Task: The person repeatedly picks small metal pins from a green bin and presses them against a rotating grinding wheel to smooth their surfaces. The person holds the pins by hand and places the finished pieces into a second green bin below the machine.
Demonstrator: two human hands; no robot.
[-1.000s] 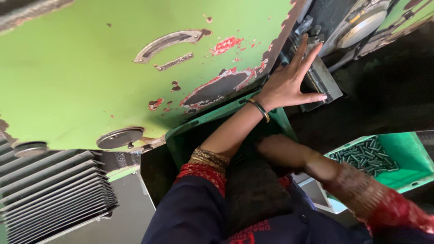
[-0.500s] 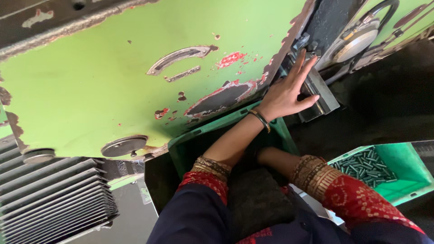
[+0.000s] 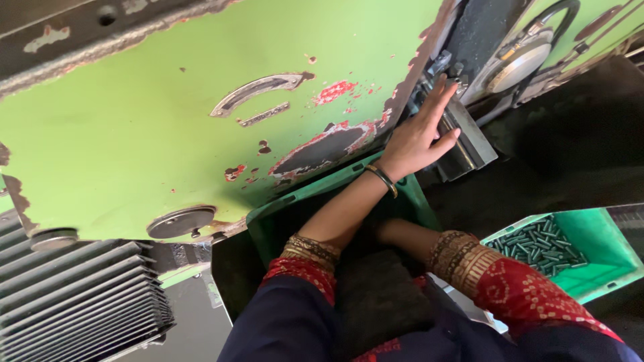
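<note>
The left hand, fingers spread flat and holding nothing, rests on the metal block at 1 o'clock of the green machine panel, while the right hand is hidden inside the dark green bin, its grip indeterminate; the light green tray of small metal pins at 4 o'clock remains well stocked.

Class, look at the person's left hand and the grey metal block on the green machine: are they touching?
Touching. The head view shows the left hand lying flat with spread fingers on the grey metal block, and no gap shows between them.
</note>
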